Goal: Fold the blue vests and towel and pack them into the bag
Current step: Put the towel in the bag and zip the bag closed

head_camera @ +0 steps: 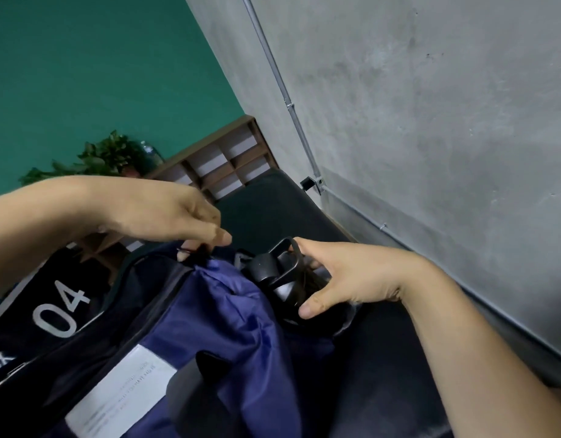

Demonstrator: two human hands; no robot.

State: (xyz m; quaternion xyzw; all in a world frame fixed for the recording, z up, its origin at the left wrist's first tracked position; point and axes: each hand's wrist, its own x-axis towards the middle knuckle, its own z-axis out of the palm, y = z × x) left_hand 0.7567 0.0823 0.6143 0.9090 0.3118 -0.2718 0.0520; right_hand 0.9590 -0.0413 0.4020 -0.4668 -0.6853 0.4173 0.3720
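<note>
With the blue vest (228, 311) bulging from the open bag (92, 336), the left hand (165, 213) pinching what looks like the zip pull (197, 249) at its 11 o'clock and the right hand (345, 273) gripping the black buckle (273, 270) at 1 o'clock, the zip may well snag the loose fabric.

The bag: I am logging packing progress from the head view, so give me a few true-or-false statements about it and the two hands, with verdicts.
1. Blue fabric shows in the opening of the bag. True.
2. The left hand lies flat on the bag. False: it pinches a small black tab at the bag's upper edge.
3. The right hand holds a black strap, fingers curled round it. True.
4. The bag is marked 12. False: its white print reads 04.
</note>
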